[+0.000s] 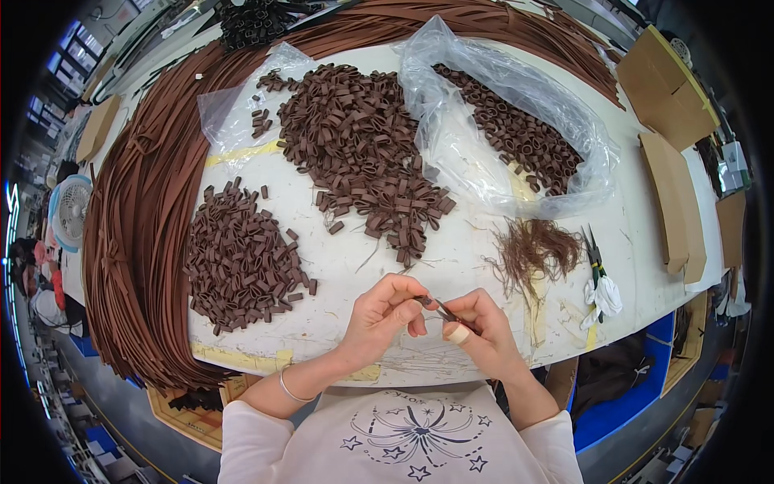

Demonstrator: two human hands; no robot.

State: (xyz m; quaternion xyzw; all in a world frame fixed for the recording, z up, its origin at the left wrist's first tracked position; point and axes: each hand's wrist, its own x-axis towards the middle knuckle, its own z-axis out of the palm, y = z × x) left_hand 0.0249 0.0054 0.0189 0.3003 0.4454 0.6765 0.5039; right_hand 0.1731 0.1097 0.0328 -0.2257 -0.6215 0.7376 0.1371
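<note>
"From the head view, what do the hands hold?"

"The left hand [379, 321] pinches one brown loop [422, 300] above the table [343, 278]; the right hand [486, 337] grips a slim dark tool [447, 313] close beside it."

"Is much done?"

"Partway, I judge: loose threads [536, 252] are heaped, but which is finished, left pile [242, 262] or middle pile [347, 129], I cannot tell."

A bare lane of tabletop [334, 278] runs between the left hand [379, 319] and the near-left heap of brown loops [242, 262], narrowing farther off against the larger far heap [347, 129]. Ahead of the right hand [484, 327], a gap opens between that heap and a thread tangle [538, 246]; farther off, a plastic bag [451, 60] obstructs it. Snips [594, 250] and cardboard [676, 206] crowd the right, strips [129, 242] the left.
</note>
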